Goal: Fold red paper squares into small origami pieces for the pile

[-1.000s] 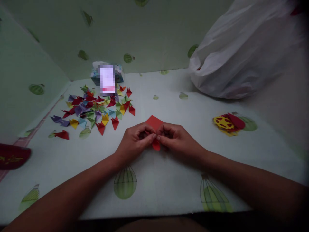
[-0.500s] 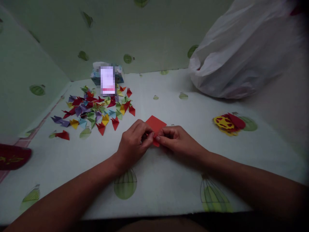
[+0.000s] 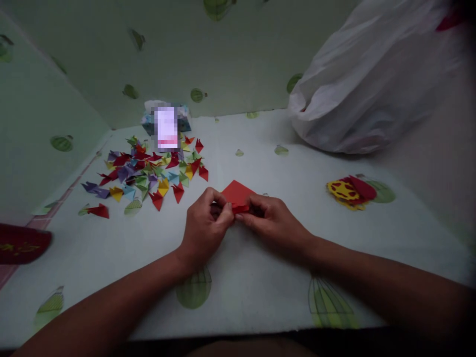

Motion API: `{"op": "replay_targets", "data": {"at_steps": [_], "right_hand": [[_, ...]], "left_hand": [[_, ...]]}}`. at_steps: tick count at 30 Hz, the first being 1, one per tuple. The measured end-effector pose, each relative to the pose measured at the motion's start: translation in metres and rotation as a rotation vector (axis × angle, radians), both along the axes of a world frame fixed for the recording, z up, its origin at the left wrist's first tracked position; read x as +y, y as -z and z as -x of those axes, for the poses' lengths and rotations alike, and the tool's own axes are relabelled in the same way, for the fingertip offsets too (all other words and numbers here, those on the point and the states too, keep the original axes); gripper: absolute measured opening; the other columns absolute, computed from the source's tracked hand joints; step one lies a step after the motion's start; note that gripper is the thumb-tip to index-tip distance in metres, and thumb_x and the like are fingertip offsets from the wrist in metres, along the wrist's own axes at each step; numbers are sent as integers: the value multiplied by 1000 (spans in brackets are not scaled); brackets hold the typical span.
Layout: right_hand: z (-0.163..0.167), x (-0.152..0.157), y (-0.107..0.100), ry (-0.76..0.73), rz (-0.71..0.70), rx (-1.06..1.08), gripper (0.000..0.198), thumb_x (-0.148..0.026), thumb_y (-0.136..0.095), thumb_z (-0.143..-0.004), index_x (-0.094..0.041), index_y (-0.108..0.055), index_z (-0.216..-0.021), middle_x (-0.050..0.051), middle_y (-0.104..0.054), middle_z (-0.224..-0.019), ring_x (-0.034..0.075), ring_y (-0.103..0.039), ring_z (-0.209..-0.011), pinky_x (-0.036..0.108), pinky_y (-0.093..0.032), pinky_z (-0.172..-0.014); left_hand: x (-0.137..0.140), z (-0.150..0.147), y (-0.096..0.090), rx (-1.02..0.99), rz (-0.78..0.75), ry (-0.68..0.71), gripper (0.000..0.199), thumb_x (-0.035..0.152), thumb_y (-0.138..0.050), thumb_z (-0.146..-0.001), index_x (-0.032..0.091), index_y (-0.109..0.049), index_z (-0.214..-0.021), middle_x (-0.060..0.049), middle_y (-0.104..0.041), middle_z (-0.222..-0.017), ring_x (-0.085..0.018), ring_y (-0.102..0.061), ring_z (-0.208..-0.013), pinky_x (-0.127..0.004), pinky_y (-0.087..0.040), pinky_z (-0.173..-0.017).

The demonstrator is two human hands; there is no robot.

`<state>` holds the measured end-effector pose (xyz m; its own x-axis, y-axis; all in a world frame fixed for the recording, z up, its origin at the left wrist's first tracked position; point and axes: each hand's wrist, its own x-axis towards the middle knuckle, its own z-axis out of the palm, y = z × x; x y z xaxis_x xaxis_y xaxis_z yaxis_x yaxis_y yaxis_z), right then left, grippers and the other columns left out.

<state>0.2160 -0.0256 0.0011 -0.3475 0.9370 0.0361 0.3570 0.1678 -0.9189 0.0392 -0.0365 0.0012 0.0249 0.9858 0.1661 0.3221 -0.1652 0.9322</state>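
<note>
Red paper [image 3: 237, 190]: located btwn the two hands, mid-table; one corner points away from the person, the near part shows a raised fold (contact w/ the table [image 3: 260, 292] can't be confirmed). L hand [image 3: 206, 223]: thumb & fingers pinched together on the paper's left side. R hand [image 3: 273, 218]: fingers curled, thumb at the near edge, gripping the right side. Both forearms enter from the near side.

Surroundings: small folded paper shapes [image 3: 142, 181], assorted colors, lie in a loose pile far left of the hands. Behind the pile: bright screen [image 3: 167, 126] (pixelated, content unreadable), in front of a tissue box [image 3: 185, 120]. Far right: white plastic bag [image 3: 353, 111]. Nearer, on the right: red & yellow cut-outs [image 3: 347, 191], overlapping. L edge: dark red item [image 3: 24, 244], partly out of view.
</note>
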Motion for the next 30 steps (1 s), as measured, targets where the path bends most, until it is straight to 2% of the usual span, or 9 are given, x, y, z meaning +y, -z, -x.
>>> {"op": "replay_targets", "data": {"at_steps": [3,7,12,14,17,21,25,30], "right_hand": [[-1,1,0,25,6,5,26,-35,-64,-88,-20,-54,-69,-1,-54,-68,14,-44,-65,29,-33,-61],[-2,1,0,32,66,52,25,-35,-63,-89,-19,-55,-71,-2,-53,-66,13,-45,-61,28,-34,-57],[0,1,3,-14,267,310,20,-37,-67,-89,-20,-55,-87,-3,-60,-69,12,-53,-55,26,-42,-51],[1,2,5,-45,290,394,25,-36,-72,-85,-21,-54,-95,-3,-63,-72,11,-56,-55,25,-44,-50],[1,2,6,-44,235,397,29,-30,-75,-83,-22,-55,-100,-6,-60,-70,10,-53,-53,24,-42,-50],[0,2,8,-30,147,382,26,-25,-70,-87,-24,-58,-109,-7,-54,-70,10,-50,-54,25,-40,-52],[-3,1,8,-40,83,368,37,-22,-66,-89,-27,-57,-124,-6,-54,-77,11,-51,-62,27,-42,-58],[-2,0,5,-19,-7,244,41,-19,-65,-87,-26,-55,-126,-4,-55,-79,13,-54,-68,29,-45,-65]], "left_hand": [[-2,-2,-2,-111,104,18,17,25,-66,-86,21,-50,-80,5,-59,-63,-12,-64,-55,-24,-51,-54],[-1,-4,-4,-241,173,7,18,23,-67,-83,21,-49,-82,7,-57,-67,-9,-64,-52,-23,-53,-54],[-2,-5,-6,-325,282,45,16,26,-65,-84,20,-50,-88,6,-58,-66,-10,-63,-53,-24,-54,-55],[-4,-6,-6,-361,317,41,16,27,-66,-85,20,-52,-90,5,-60,-71,-10,-64,-56,-25,-56,-57],[-6,-6,-7,-375,316,38,16,27,-67,-84,19,-54,-91,4,-60,-76,-9,-63,-57,-25,-56,-59],[-7,-8,-7,-394,334,65,16,27,-67,-83,19,-55,-90,4,-59,-77,-10,-63,-61,-26,-58,-60],[-8,-9,-8,-421,352,65,18,26,-69,-83,19,-55,-91,3,-61,-81,-10,-65,-64,-27,-60,-63],[-9,-9,-8,-447,368,77,21,26,-71,-83,19,-54,-93,3,-61,-82,-11,-67,-65,-27,-60,-64]]}}
